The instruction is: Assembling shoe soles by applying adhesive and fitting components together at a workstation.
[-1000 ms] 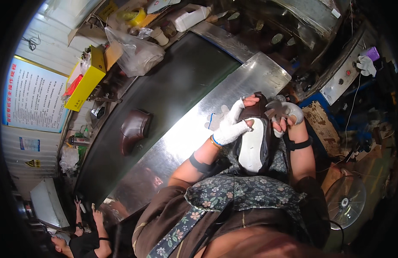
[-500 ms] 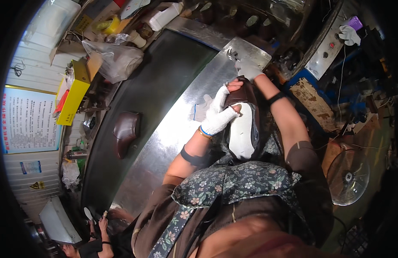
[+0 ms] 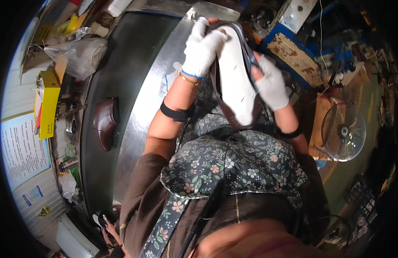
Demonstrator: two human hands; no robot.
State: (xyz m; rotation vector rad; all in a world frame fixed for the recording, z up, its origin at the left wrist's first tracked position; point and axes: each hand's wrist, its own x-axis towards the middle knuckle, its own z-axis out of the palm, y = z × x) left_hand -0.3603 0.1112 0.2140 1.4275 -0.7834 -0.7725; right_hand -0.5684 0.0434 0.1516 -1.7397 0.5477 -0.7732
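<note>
A brown shoe upper, its white insole [image 3: 235, 71] turned up toward me, is held above my apron with its far end tilted up. My left hand [image 3: 202, 49], in a white fingerless glove, closes on the shoe's far left side, the thumb pressing on the insole. On the right edge, my right hand [image 3: 271, 84], gloved the same way, has its fingers and thumb against the upper's dark rim. Beyond my left hand a shiny metal tool [image 3: 193, 17] lies on the steel worktop [image 3: 153, 79]; its kind is unclear.
A second brown shoe [image 3: 105, 122] lies on the dark conveyor belt [image 3: 134, 47] at left. Behind the belt are a yellow box [image 3: 47, 105] and a plastic bag [image 3: 80, 56]. To the right stands a fan [image 3: 344, 131]. Another person's hands [image 3: 110, 228] show at lower left.
My right hand has come back from the far end of the worktop to the shoe's right side. The shoe is tilted and lifted nearer, and the whole view has shifted.
</note>
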